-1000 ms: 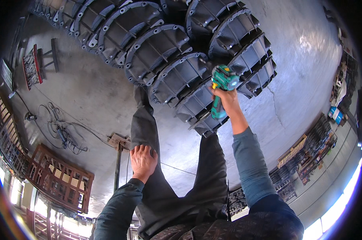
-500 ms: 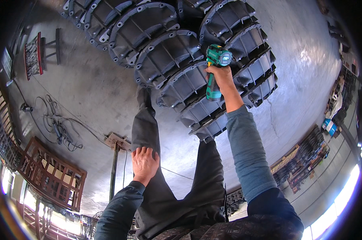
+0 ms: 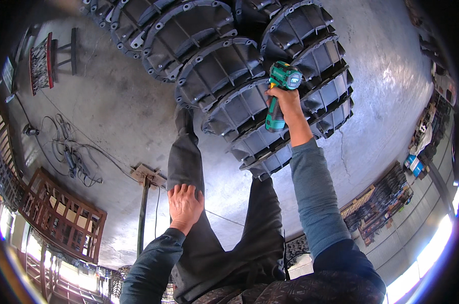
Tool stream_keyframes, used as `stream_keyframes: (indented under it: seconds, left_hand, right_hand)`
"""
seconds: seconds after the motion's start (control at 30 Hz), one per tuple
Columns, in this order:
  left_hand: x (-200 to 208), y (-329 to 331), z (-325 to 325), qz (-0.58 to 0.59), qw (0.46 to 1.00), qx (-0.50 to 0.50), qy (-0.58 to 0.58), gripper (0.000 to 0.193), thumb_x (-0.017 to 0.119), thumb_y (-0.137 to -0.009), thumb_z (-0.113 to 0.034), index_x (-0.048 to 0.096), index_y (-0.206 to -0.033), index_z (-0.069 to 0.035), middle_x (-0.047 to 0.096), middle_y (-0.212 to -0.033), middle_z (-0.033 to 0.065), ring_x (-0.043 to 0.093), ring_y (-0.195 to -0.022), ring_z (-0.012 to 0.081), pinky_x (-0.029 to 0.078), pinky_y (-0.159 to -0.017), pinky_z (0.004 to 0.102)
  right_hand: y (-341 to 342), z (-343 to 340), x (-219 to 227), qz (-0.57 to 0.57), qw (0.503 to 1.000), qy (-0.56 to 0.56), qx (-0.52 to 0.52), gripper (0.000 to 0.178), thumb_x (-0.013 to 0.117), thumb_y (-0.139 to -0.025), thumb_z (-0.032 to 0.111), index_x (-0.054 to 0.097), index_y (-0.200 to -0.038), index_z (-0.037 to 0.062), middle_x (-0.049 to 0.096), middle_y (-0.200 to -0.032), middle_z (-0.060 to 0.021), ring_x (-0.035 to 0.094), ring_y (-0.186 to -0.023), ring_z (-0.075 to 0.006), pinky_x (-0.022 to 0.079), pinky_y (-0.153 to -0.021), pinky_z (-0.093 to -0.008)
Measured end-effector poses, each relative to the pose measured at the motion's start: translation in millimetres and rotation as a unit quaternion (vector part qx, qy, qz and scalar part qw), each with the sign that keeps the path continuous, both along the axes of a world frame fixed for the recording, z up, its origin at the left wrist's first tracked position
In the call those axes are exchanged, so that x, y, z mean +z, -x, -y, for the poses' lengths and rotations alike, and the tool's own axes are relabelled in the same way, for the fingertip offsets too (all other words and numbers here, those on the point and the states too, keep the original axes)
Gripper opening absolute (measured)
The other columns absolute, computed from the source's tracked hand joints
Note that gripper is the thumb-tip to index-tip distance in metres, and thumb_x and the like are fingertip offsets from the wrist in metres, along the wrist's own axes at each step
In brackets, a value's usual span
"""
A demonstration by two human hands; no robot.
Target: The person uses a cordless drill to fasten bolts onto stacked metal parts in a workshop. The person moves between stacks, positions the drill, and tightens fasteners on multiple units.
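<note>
My right hand is wrapped round the grip of a green and black cordless drill. The drill is held over stacks of dark grey ribbed metal housings, whose flanged rims carry bolt holes and small bolts. Its front end is hidden from this view, so I cannot tell whether it touches a housing. On my left knee lies my left hand, open and holding nothing, its fingers laid over the dark trouser leg.
Beside my left leg stands a metal post with a flat plate on top. Tangled black cables lie on the concrete floor. A brown slatted wooden rack is at the left, and shelves of dark parts line the right.
The drill and my right hand have shifted slightly right and nearer to me. The whole view has also turned a little. My left hand stays on the knee.
</note>
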State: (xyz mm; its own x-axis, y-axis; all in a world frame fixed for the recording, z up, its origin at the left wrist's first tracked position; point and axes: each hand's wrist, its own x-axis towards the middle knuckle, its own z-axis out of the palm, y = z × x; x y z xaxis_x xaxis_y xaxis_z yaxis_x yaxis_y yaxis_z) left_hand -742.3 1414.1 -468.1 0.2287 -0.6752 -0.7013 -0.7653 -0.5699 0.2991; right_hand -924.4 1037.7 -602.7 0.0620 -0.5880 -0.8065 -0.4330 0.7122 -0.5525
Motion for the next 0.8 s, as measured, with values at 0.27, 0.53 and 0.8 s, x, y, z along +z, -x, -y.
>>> stream_keyframes:
  seconds: [0.27, 0.53, 0.8]
  left_hand:
    - [2.9, -3.5, 4.4, -0.026, 0.998, 0.018, -0.051, 0.026, 0.066, -0.093, -0.028, 0.075, -0.097, -0.003, 0.072, -0.106, 0.0136, 0.063, -0.108, 0.0312, 0.043, -0.102, 0.0482]
    - [5.1, -3.5, 3.4, -0.035, 0.997, 0.021, -0.064, 0.027, 0.066, -0.093, -0.028, 0.076, -0.099, -0.003, 0.072, -0.107, 0.0139, 0.063, -0.109, 0.0315, 0.042, -0.103, 0.0475]
    - [2.2, 0.2, -3.2, -0.031, 0.998, 0.021, -0.057, 0.029, 0.066, -0.094, -0.03, 0.076, -0.1, -0.003, 0.072, -0.109, 0.0139, 0.063, -0.11, 0.0308, 0.042, -0.103, 0.0467]
  right_hand:
    - [11.7, 16.5, -6.8, 0.039, 0.998, -0.039, 0.027, 0.021, 0.075, -0.08, 0.007, 0.071, -0.1, 0.0024, 0.074, -0.082, -0.0089, 0.069, -0.066, -0.0209, 0.057, -0.063, -0.0355]
    - [8.6, 23.5, -9.8, 0.01, 0.996, -0.04, 0.074, 0.013, 0.074, -0.079, 0.007, 0.07, -0.089, 0.0007, 0.07, -0.076, -0.01, 0.069, -0.064, -0.0233, 0.054, -0.064, -0.0366]
    - [8.1, 23.2, -8.4, -0.02, 0.995, -0.022, 0.096, 0.013, 0.073, -0.079, 0.007, 0.07, -0.09, 0.0013, 0.07, -0.076, -0.0097, 0.069, -0.062, -0.0233, 0.054, -0.063, -0.0375]
